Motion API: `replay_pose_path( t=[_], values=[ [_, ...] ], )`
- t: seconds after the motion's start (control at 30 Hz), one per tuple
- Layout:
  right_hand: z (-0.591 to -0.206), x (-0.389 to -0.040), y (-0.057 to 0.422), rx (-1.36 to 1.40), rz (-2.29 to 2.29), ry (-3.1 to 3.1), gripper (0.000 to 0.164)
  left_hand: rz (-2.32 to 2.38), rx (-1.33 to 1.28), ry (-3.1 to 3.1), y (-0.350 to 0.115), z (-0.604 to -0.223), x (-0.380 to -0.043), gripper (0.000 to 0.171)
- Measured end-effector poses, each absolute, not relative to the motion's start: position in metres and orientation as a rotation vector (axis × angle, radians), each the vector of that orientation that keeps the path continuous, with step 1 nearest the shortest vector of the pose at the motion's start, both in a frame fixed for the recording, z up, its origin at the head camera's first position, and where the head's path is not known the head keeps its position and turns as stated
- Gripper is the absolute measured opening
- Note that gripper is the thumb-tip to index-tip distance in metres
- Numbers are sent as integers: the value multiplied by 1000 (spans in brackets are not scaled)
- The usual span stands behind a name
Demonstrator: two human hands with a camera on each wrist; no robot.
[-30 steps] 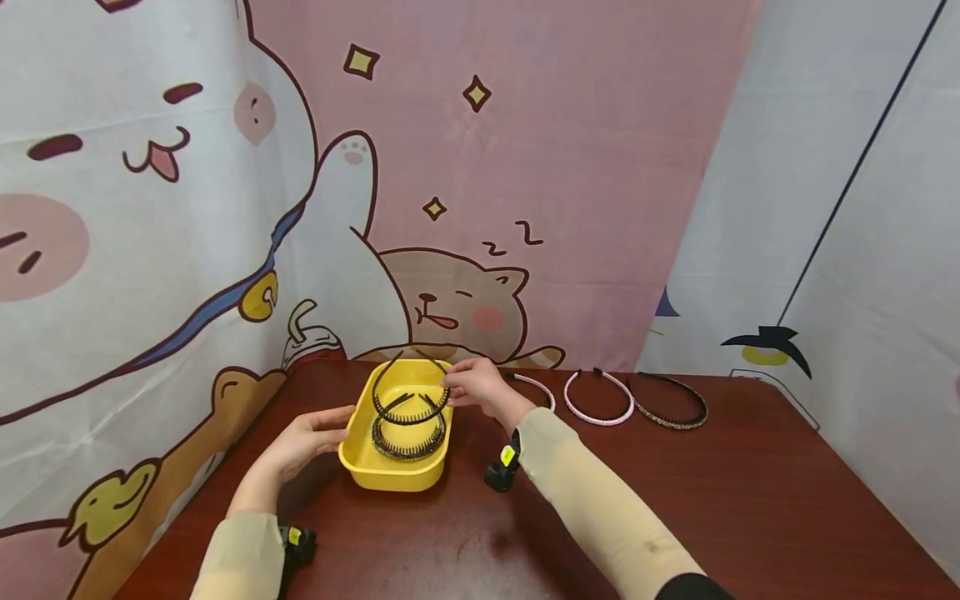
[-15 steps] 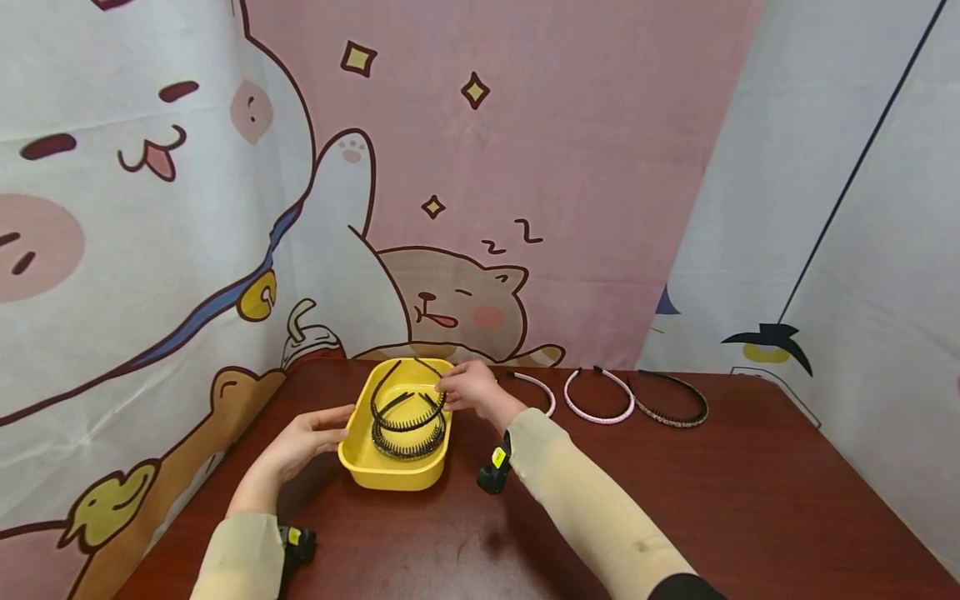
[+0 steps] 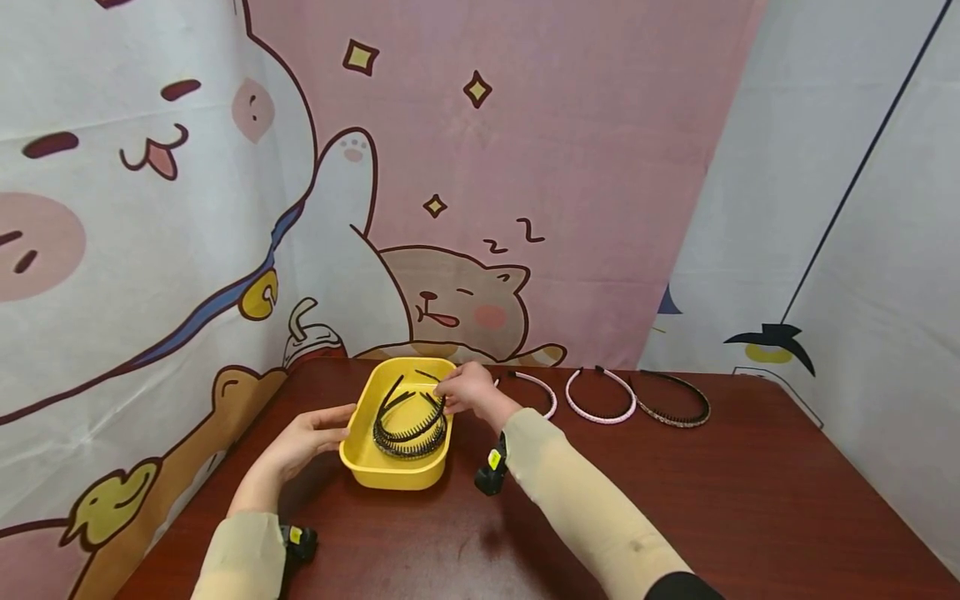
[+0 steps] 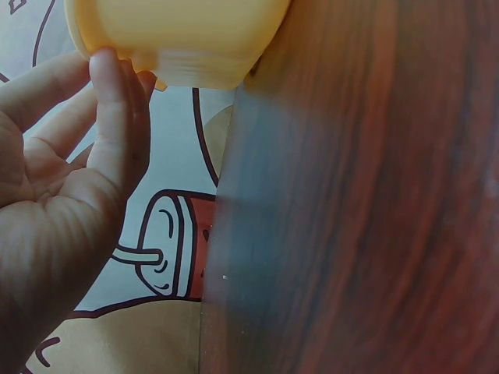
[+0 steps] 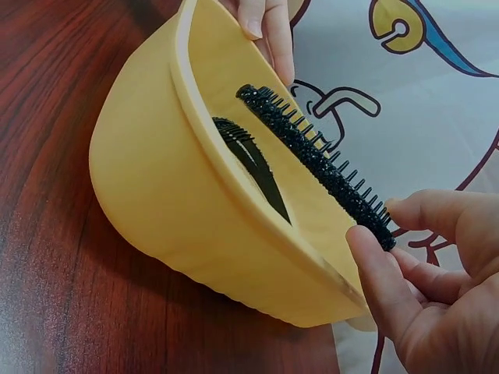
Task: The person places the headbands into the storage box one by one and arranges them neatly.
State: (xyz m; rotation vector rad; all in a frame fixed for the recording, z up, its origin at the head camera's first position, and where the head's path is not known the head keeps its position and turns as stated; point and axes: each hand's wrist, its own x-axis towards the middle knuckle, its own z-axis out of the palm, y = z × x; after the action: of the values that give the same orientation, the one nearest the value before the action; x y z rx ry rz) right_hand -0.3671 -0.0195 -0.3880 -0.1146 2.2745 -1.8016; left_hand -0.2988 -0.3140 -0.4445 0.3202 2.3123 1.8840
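My right hand (image 3: 474,390) pinches one end of a black toothed headband (image 5: 316,160) between thumb and fingers. Its outer face looks glittery in the right wrist view. The band hangs low inside a yellow plastic basin (image 3: 397,480), over another black toothed headband (image 3: 408,453) lying at the bottom. On the basin's left side, my left hand (image 3: 303,442) touches the rim with nearly straight fingers. The left wrist view shows those fingertips against the basin's outer wall.
To the right on the brown table (image 3: 637,508) lie a partly hidden pink headband (image 3: 546,388), a full pink headband (image 3: 600,420) and a patterned headband (image 3: 678,423) with dark teeth. A cartoon cloth (image 3: 585,183) rises behind the table.
My right hand has moved slightly left, and the held headband has sunk lower into the basin, closer over the one lying there. My left hand and the basin have stayed put.
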Motion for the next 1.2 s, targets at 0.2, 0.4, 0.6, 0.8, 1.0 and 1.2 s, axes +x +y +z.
replay_pose_path(
  t=[0.2, 0.4, 0.6, 0.8, 1.0, 1.2],
  values=[
    [-391, -368, -22, -120, -1737, 2353, 20, 1881, 312, 2315, -314, -444, -298, 54],
    [-390, -368, -24, -122, -1662, 2419, 15, 1884, 322, 2307, -315, -441, -297, 54],
    [-389, -370, -25, -158, -1614, 2469, 12, 1894, 330, 2301, -315, -440, -297, 54],
    [-390, -372, -26, -155, -1605, 2478, 8, 1892, 337, 2305, -315, -442, -299, 56],
    [-390, -374, -25, -161, -1587, 2481, 8, 1884, 333, 2308, -315, -441, -300, 56],
    [-390, -373, -23, -151, -1582, 2464, 10, 1883, 300, 2305, -315, -443, -300, 57]
  ],
)
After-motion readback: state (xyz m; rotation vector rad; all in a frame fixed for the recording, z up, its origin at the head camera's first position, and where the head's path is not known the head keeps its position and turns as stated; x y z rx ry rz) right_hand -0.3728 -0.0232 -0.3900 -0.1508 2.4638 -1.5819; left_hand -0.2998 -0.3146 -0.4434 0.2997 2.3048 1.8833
